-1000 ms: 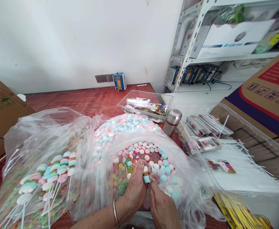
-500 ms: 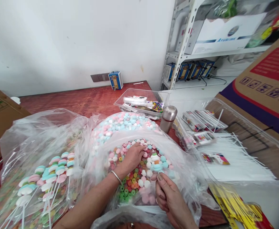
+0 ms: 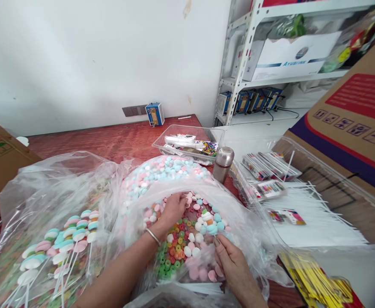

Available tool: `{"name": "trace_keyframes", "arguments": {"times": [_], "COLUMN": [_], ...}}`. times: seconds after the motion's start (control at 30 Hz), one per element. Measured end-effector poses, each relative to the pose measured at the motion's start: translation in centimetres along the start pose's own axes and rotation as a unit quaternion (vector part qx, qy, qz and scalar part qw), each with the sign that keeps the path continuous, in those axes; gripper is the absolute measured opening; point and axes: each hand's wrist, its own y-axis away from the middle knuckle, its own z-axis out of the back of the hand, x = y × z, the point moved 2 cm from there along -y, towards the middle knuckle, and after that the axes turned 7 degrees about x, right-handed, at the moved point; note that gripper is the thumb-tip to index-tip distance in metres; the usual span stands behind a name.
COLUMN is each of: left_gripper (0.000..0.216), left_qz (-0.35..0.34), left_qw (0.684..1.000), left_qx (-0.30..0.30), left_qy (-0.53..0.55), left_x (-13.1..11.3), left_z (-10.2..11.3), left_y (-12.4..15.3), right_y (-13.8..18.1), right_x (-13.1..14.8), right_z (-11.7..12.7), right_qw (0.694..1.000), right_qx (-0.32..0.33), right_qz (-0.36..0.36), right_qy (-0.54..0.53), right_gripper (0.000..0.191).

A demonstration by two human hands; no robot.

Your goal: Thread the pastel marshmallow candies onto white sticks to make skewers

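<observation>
Candy skewer [image 3: 208, 220]: long axis slants away, tip leftward
Right hand [image 3: 231, 256]: pinched on its near end
Left hand [image 3: 174, 208]: at pink candies [image 3: 189, 199], grip unclear

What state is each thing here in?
Flask: standing, capped
Plastic tub: lidless, holding odds and ends
Front bag: open
Left-side skewers: threaded, lying down
Middle skewer: threaded, pinched by right hand
Left hand: among loose sweets
White box: open

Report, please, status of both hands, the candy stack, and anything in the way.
Left hand among candies, grip unclear. Right hand pinched at near end of candy stack. Stack shows white, orange, blue pieces. Loose plastic beside right hand.
</observation>
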Motion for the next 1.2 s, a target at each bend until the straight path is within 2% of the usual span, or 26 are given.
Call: {"name": "trace_keyframes", "arguments": {"times": [0.07,0.17,0.4,0.57,0.73,0.83,0.9,0.93,1.0,1.07,1.13,1.2], "left_gripper": [0.022,0.021,0.024,0.02,0.017,0.013,0.012,0.014,0.024,0.033,0.032,0.033], "left_qz": [0.031,0.039,0.028,0.007,-0.016,-0.02,-0.016,-0.008,0.018,0.043,0.052,0.057], "left_qw": [0.999,0.998,0.992,0.991,0.995,0.998,0.999,0.995,0.958,0.899,0.864,0.842], "left_qx": [-0.004,0.004,0.026,0.037,0.038,0.024,0.036,0.054,0.108,0.158,0.186,0.206], "left_qy": [-0.011,-0.044,-0.119,-0.129,-0.094,-0.057,0.013,0.084,0.264,0.406,0.466,0.495], "left_x": [0.4,0.4,-1.0,-1.3,-1.1,-1.3,-1.8,-2.2,-3.5,-4.9,-6.2,-7.0], "left_z": [0.4,0.4,-0.4,-0.5,-0.3,-0.4,-0.6,-0.7,-0.9,-0.9,-0.7,-0.4], "left_y": [-1.5,-2.7,-2.8,-2.9,-2.4,-1.5,-0.4,0.3,2.0,3.8,5.3,6.3], "right_y": [0.0,0.2,0.3,0.2,0.0,-0.2,-0.3,-0.4,-0.7,-1.1,-1.4,-1.6], "right_x": [0.0,-0.2,-0.5,-0.6,-1.3,-0.8,0.3,1.0,2.3,3.2,3.8,4.1], "right_z": [0.0,-0.2,-0.3,-0.4,-0.6,-0.7,-0.6,-0.5,-0.4,-0.4,-0.5,-0.6], "right_qw": [1.0,1.0,1.0,1.0,1.0,0.999,0.996,0.994,0.988,0.985,0.983,0.981], "right_qx": [-0.003,-0.01,0.0,0.019,0.008,-0.02,-0.057,-0.078,-0.116,-0.14,-0.148,-0.15], "right_qz": [-0.002,-0.004,-0.001,-0.003,0.005,0.029,0.061,0.077,0.098,0.104,0.111,0.12], "right_qy": [0.008,0.016,0.025,0.011,-0.016,-0.035,-0.03,-0.023,-0.008,0.007,0.018,0.016], "right_gripper": [0.041,0.041,0.037,0.038,0.038,0.038,0.037,0.035,0.031,0.029,0.027,0.026]}}
